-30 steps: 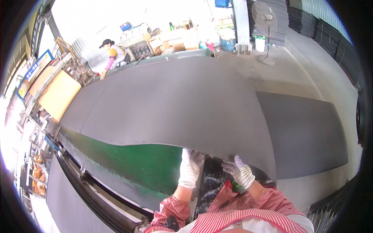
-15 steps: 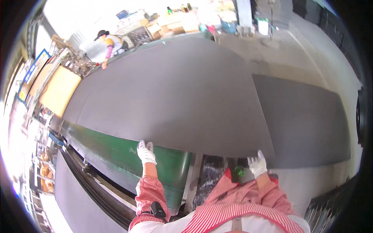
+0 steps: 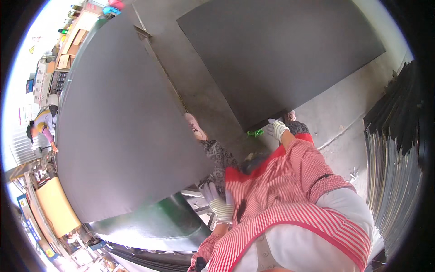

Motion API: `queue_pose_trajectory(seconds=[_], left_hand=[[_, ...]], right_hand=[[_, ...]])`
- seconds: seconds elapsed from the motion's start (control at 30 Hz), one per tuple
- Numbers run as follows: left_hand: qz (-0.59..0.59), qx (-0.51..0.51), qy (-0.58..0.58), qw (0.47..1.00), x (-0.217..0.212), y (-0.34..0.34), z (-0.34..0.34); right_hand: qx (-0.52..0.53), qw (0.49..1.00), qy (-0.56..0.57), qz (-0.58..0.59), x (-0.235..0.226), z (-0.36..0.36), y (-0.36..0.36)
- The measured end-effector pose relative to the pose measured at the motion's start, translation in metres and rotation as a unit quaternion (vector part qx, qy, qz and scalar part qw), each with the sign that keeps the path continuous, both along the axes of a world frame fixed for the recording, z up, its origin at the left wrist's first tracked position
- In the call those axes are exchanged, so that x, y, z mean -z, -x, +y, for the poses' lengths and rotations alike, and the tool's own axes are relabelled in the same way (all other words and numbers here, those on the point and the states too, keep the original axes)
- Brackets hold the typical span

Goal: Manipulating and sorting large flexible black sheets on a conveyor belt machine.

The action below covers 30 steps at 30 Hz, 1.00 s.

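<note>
The view is swinging rightward, and both hands are now staying off the broad grey flexible sheet (image 3: 127, 122), which is lying over the shiny green table (image 3: 158, 222) at frame left. The white-gloved left hand (image 3: 219, 205), lower centre, is spreading open and empty beside its corner. The white-gloved right hand (image 3: 277, 129) is reaching, fingers loosely extended, to the lower edge of the dark rectangular sheet (image 3: 281, 54) at upper right; whether it is gripping, I cannot tell. Work is apparently shifting to that sheet.
</note>
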<state>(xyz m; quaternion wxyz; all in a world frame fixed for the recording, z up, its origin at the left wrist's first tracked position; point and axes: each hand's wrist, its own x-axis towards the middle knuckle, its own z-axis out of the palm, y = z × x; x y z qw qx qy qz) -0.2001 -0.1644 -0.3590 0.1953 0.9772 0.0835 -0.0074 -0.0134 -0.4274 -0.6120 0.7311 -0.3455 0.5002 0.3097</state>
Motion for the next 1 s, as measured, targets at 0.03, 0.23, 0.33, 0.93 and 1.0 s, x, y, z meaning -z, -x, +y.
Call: queue_pose_trajectory(seconds=[0.03, 0.23, 0.33, 0.93, 1.0], left_hand=[[0.028, -0.024, -0.010, 0.999, -0.005, -0.006, -0.003], [0.046, -0.047, -0.031, 0.997, -0.018, -0.012, 0.004], [0.053, -0.020, -0.015, 0.998, -0.019, -0.029, -0.011], [0.020, 0.066, 0.549, 0.833, -0.093, -0.240, -0.182], [-0.056, 0.137, 0.567, 0.810, -0.155, -0.292, -0.203]], right_hand=[[0.002, 1.000, -0.001, 0.008, 0.025, -0.005, -0.002], [0.100, 0.988, -0.007, 0.119, 0.095, 0.014, -0.033], [0.125, 0.980, 0.086, 0.129, 0.163, -0.012, -0.036], [0.247, 0.917, 0.006, -0.313, -0.303, -0.080, -0.128], [0.243, 0.872, -0.047, -0.423, -0.351, -0.091, -0.112]])
